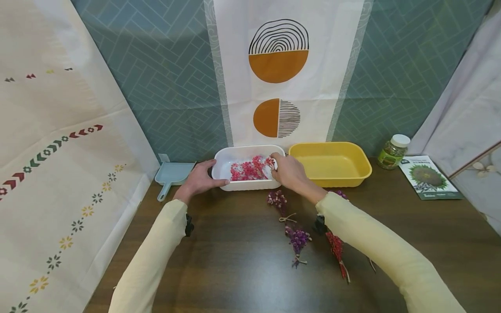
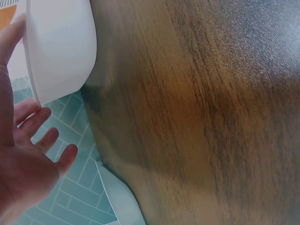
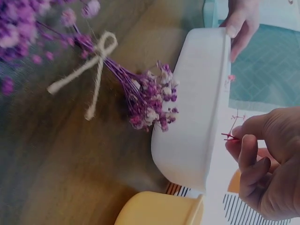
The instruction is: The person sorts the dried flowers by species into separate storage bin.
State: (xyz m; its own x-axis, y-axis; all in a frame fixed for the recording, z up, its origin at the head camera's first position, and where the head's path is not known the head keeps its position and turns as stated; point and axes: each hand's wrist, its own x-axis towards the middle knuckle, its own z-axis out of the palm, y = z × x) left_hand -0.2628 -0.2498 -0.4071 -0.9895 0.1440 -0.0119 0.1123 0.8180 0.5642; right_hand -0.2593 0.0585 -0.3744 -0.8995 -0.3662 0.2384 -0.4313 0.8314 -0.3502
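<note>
A white plastic tub (image 1: 250,186) stands at the back of the table with red dried flower sprigs (image 1: 248,171) inside. My left hand (image 1: 201,177) holds the tub's left end, thumb along the front rim and the other fingers loosely spread round the end. Over the tub's right end, my right hand (image 1: 291,171) pinches a thin red flower sprig (image 3: 229,137) between thumb and forefinger. Just in front of the tub lies a purple-and-white dried bouquet (image 1: 277,199) tied with twine. Another purple bouquet (image 1: 298,239) is nearer.
Right of the white tub stands a yellow tub (image 1: 330,180). A red bouquet (image 1: 335,248) lies partly under my right forearm. At left is a pale blue dustpan (image 1: 172,173). A lidded jar (image 1: 392,152) and a flower-pictured packet (image 1: 429,178) stand at far right.
</note>
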